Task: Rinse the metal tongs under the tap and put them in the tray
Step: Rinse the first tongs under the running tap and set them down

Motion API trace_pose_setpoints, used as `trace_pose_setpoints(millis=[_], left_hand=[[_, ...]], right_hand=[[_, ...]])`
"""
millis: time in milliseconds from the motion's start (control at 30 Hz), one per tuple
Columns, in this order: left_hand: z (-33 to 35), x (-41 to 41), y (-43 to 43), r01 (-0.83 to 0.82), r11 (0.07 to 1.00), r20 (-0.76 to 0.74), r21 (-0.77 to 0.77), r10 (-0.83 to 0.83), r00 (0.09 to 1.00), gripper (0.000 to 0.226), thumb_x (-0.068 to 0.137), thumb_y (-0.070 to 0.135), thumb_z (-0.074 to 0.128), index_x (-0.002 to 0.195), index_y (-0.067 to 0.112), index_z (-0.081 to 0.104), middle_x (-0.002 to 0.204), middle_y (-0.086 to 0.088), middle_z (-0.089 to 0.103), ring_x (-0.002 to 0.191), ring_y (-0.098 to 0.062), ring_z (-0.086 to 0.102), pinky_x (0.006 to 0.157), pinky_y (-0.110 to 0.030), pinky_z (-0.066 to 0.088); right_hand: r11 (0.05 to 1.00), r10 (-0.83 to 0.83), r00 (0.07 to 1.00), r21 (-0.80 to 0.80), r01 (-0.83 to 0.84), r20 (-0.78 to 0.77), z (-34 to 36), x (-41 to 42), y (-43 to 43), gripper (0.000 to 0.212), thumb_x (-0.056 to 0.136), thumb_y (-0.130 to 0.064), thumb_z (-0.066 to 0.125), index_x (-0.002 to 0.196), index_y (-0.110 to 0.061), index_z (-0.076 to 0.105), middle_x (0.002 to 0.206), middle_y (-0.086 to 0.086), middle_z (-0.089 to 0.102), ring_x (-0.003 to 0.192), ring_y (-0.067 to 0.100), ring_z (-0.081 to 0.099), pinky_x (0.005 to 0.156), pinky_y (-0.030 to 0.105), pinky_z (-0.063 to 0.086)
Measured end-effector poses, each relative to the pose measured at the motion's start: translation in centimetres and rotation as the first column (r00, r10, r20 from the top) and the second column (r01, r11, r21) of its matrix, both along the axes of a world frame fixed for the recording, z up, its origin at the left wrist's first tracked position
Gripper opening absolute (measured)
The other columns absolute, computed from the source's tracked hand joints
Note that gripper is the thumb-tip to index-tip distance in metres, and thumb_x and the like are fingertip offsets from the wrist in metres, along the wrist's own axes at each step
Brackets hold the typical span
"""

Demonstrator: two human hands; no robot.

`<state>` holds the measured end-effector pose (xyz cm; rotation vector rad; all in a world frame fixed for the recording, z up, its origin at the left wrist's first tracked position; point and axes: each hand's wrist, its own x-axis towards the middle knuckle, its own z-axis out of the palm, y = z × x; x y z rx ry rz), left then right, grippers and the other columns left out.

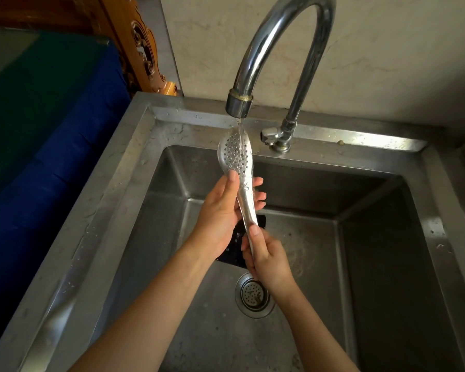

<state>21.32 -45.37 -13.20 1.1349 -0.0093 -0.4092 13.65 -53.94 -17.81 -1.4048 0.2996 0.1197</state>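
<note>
metal tongs held under the running tap, over the sink

the metal tongs [235,154] are held nearly upright above the steel sink [387,237], the perforated head uppermost and just below the spout of the curved tap [279,36]; a thin stream of water [240,127] is seen falling onto the head. the middle of the tongs is grasped by the left hand [220,210], thumb laid at the lower edge of the head and fingers wrapped behind. the lower end of the handle is clasped by the right hand [269,259], thumb pressed on its front. a dark flat object [234,251] lies on the sink floor below the hands, near the drain strainer [254,294]. a blue cover [51,170] is seen left of the sink.
</note>
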Motion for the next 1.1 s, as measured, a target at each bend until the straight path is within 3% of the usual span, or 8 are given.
trace_pose_setpoints(millis=[300, 433, 533, 633, 767, 933, 1000, 1100], left_hand=[[0.8, 0.7, 0.3, 0.067, 0.995, 0.095, 0.068, -0.073, 0.993, 0.032, 0.077, 0.027, 0.065, 0.106, 0.037, 0.057, 0.096, -0.002, 0.06, 0.072, -0.007, 0.057, 0.067, -0.024, 0.05], [2.0, 1.4, 0.6, 0.113, 0.986, 0.16, 0.119, -0.131, 0.978, 0.026, 0.076, 0.031, 0.066, 0.101, 0.035, 0.059, 0.085, -0.001, 0.057, 0.066, -0.007, 0.054, 0.067, -0.024, 0.047], [1.9, 1.0, 1.3, 0.141, 0.982, 0.154, 0.128, -0.16, 0.975, 0.022, 0.08, 0.025, 0.063, 0.101, 0.031, 0.06, 0.082, -0.001, 0.056, 0.062, -0.007, 0.054, 0.06, -0.022, 0.047], [1.5, 0.0, 2.1, 0.154, 0.982, 0.108, 0.106, -0.166, 0.98, 0.028, 0.078, 0.027, 0.064, 0.106, 0.033, 0.06, 0.083, 0.0, 0.056, 0.059, -0.006, 0.052, 0.052, -0.022, 0.046], [1.5, -0.7, 3.0, 0.136, 0.984, 0.077, 0.117, -0.145, 0.986, 0.046, 0.081, 0.029, 0.062, 0.126, 0.026, 0.05, 0.077, 0.013, 0.063, 0.057, -0.003, 0.051, 0.044, -0.018, 0.041], [1.7, -1.0, 3.5, 0.114, 0.975, 0.109, 0.193, -0.137, 0.985, 0.041, 0.082, 0.027, 0.06, 0.122, 0.029, 0.051, 0.078, 0.008, 0.059, 0.055, -0.002, 0.049, 0.042, -0.017, 0.039], [1.5, -1.0, 3.8, 0.096, 0.965, 0.126, 0.245, -0.13, 0.983, 0.046, 0.081, 0.026, 0.06, 0.126, 0.033, 0.049, 0.072, 0.011, 0.057, 0.056, -0.002, 0.049, 0.044, -0.018, 0.04], [1.4, -1.1, 4.2, 0.077, 0.947, 0.172, 0.311, -0.135, 0.976, 0.054, 0.081, 0.028, 0.061, 0.131, 0.04, 0.044, 0.069, 0.021, 0.058, 0.056, -0.001, 0.049, 0.045, -0.019, 0.041]], right_hand=[[0.994, 0.044, 0.999, -0.097, -0.043, 0.004, 0.7, 1.3, 0.3, 0.054, 0.084, -0.06, 0.035, 0.067, -0.011, 0.049, 0.043, -0.006, 0.045, 0.035, 0.006, 0.04, 0.037, 0.016, 0.034], [0.966, 0.044, 0.999, -0.253, -0.045, -0.008, 1.9, 2.1, -0.8, 0.07, 0.082, -0.067, 0.025, 0.079, -0.009, 0.062, 0.06, 0.001, 0.066, 0.055, 0.01, 0.063, 0.056, 0.019, 0.05], [0.927, -0.119, 0.982, -0.34, 0.162, 0.145, 3.5, 3.2, -2.2, 0.051, 0.091, -0.049, 0.028, 0.084, -0.012, 0.062, 0.071, -0.004, 0.064, 0.065, -0.002, 0.059, 0.066, 0.015, 0.047], [0.903, -0.115, 0.947, -0.366, 0.226, 0.301, 5.7, 4.8, -3.2, 0.027, 0.098, -0.026, 0.04, 0.092, -0.012, 0.062, 0.074, -0.009, 0.06, 0.064, -0.005, 0.054, 0.062, 0.01, 0.042], [0.977, -0.018, 0.953, -0.195, 0.081, 0.302, 8.6, 6.1, -2.5, 0.02, 0.097, -0.021, 0.046, 0.09, -0.011, 0.062, 0.066, -0.014, 0.061, 0.058, -0.005, 0.054, 0.057, 0.009, 0.043], [0.986, 0.163, 0.963, 0.003, -0.167, 0.214, 10.1, 7.0, -2.2, 0.006, 0.085, -0.003, 0.061, 0.081, 0.0, 0.06, 0.063, -0.004, 0.064, 0.052, 0.003, 0.057, 0.053, 0.013, 0.047], [0.982, 0.183, 0.966, 0.002, -0.187, 0.185, 10.4, 7.4, -2.4, 0.007, 0.082, 0.001, 0.064, 0.076, -0.001, 0.06, 0.06, -0.005, 0.066, 0.048, 0.001, 0.057, 0.049, 0.012, 0.045], [0.973, 0.203, 0.966, -0.147, -0.18, 0.158, 10.4, 7.6, -2.4, 0.02, 0.082, -0.01, 0.067, 0.077, 0.006, 0.058, 0.057, 0.002, 0.058, 0.043, 0.005, 0.047, 0.046, 0.015, 0.039]])
